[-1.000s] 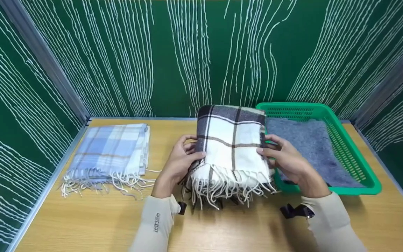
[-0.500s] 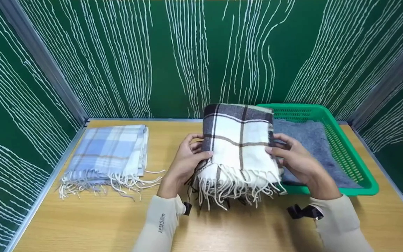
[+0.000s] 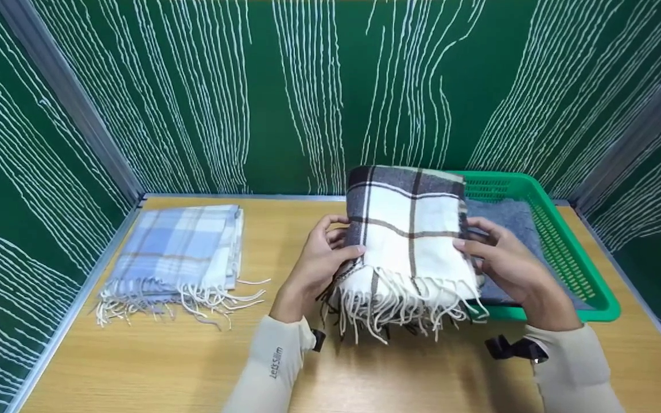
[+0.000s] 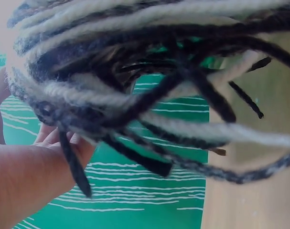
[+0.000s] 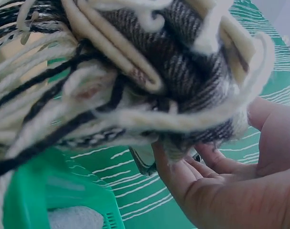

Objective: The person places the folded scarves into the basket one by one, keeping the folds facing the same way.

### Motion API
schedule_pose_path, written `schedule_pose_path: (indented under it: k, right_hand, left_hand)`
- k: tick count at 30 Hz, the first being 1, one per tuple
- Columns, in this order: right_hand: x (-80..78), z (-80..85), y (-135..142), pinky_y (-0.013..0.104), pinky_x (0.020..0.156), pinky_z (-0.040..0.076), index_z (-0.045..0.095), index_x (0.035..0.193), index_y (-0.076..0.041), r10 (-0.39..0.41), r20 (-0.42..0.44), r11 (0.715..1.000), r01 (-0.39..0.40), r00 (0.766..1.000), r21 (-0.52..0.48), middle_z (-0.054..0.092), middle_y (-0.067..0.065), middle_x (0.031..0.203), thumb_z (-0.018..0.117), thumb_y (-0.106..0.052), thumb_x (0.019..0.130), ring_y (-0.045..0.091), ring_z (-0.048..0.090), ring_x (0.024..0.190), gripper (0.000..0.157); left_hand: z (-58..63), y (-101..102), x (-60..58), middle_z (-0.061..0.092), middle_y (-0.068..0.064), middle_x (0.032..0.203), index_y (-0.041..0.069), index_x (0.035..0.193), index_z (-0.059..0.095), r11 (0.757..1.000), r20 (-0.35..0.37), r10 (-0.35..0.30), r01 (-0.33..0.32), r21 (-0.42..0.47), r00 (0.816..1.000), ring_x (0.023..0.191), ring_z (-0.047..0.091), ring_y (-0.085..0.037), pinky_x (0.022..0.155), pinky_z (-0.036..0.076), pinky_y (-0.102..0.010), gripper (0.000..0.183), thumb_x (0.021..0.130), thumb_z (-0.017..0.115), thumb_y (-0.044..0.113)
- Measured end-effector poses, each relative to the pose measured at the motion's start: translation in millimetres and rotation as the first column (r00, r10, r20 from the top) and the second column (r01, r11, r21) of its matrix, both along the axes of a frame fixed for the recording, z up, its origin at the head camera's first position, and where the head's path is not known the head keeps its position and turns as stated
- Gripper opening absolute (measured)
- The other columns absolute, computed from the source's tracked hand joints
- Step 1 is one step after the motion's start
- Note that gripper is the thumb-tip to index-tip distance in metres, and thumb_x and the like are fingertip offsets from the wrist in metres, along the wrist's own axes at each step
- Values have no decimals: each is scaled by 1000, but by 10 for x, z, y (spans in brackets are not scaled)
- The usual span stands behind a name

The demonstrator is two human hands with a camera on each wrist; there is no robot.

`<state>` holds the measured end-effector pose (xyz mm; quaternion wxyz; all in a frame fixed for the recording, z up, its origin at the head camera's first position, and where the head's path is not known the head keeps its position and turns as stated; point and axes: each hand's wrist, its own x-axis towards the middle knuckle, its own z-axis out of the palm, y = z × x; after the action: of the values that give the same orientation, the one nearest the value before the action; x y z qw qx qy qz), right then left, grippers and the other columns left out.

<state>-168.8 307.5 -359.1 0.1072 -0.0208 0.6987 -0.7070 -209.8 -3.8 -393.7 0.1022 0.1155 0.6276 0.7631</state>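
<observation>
Checked scarf [image 3: 413, 229]: it is folded into a thick bundle, white with dark and brown bands, and both hands hold it up above the table, partly in front of the basket.
Left hand [image 3: 322, 252]: it grips the left edge, the thumb on the front face and the fingers bent behind.
Right hand [image 3: 505, 255]: it grips the right edge in the same manner, thumb in front.
Fringe [image 3: 408, 298]: white and dark strands hang loosely from the lower end.
Sleeves [image 3: 276, 361]: pale, with small lettering on the left one; black straps [image 3: 517, 349] show near the wrists.
Green basket [image 3: 603, 314]: it stands on the right side, with a grey cloth [image 3: 505, 215] lying inside.
Blue scarf [image 3: 172, 241]: folded flat at the left, well apart from the hands.
Table [image 3: 152, 367]: wooden, light brown.
Walls [image 3: 273, 86]: green, with white wavy lines.
</observation>
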Motion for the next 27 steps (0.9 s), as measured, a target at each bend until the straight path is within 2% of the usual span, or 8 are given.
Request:
schedule_pose_path:
  k: [4,9,15,22,27]
  right_hand:
    - [21,6,57,26,59,49,52,133,-14,-9,-5,1000,9,1000,11,66,0,110,63,-10,106,11,57,74,29]
    - [34,9,115,28,63,57,56,131,-14,-11,-6,999,11,1000,-36,70,2,112,62,-6,106,13,68,82,27]
    - [49,16,189,30,66,61,57,129,-15,-7,-14,998,6,1000,-56,72,2,111,61,-4,106,14,71,85,26]
    - [68,29,282,30,66,61,58,129,-16,-5,-19,999,4,1000,-37,73,2,112,61,-6,106,15,72,85,26]
    - [85,42,371,30,66,62,59,129,-18,0,-31,1000,-1,1000,-19,73,2,111,58,-7,108,16,72,83,24]
  left_hand:
    - [9,47,8,66,-25,130,-1,136,47,1000,-6,-4,4,-2,1000,117,65,-31,99,55,-38,56,87,73,-7]
    - [23,105,18,66,-24,129,-1,137,47,1000,1,-11,11,18,1000,117,64,-31,100,54,-39,56,87,73,-8]
    - [46,165,23,66,-23,130,-1,137,48,1000,-10,-12,12,-1,1000,117,64,-30,102,54,-39,57,87,74,-6]
    - [74,248,22,66,-23,133,1,137,49,999,-6,-16,16,-28,1000,121,64,-31,103,54,-40,56,88,75,-5]
    - [93,325,23,66,-23,132,0,136,49,1000,-2,-28,28,0,1000,118,65,-30,101,56,-39,55,88,75,-7]
